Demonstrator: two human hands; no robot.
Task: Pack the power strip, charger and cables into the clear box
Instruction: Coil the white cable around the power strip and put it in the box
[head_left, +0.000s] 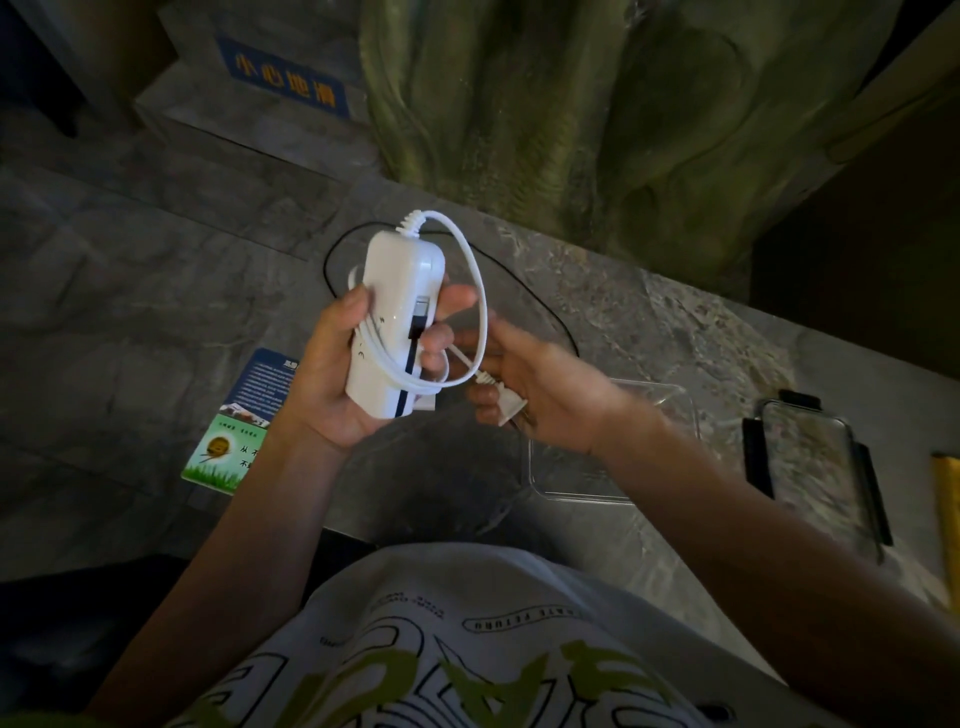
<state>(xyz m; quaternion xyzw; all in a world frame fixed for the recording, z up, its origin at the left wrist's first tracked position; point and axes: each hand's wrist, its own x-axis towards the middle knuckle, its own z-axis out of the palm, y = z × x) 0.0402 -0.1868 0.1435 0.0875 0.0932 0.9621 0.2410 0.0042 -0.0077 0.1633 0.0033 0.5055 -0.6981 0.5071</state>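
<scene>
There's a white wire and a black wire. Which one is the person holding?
The white cord. It loops from the power strip in the left hand to its plug in the right hand. The thin black cable lies on the stone surface, untouched.

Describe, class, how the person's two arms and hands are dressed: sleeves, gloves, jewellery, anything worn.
Both hands, left hand and right hand, are bare and ungloved. Both forearms are uncovered; no watch or bracelet shows. The T-shirt is white with green and black print.
</scene>
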